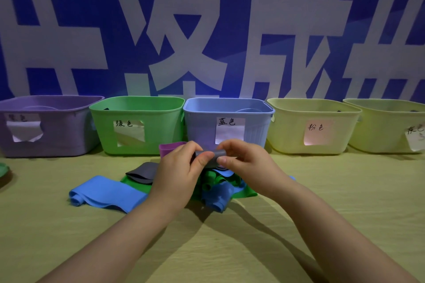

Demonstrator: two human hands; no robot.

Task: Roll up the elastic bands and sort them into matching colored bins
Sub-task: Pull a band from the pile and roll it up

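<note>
Both hands hold a small grey band roll [212,156] above the pile. My left hand [181,167] pinches its left end and my right hand [243,161] pinches its right end. Under the hands lie loose bands: a blue band [103,193] spread out at the left, a flat grey band [142,172], a green band [243,192], a crumpled blue band [218,197] and a purple band [169,148] behind my left hand. Along the back stand a purple bin [50,145], a green bin [135,108], a blue bin [200,122] and two yellow bins [287,131] [381,131].
Each bin carries a paper label with handwriting. The table [345,202] has a yellowish cloth. A green rim [3,169] shows at the far left edge. A blue wall with large white characters rises right behind the bins.
</note>
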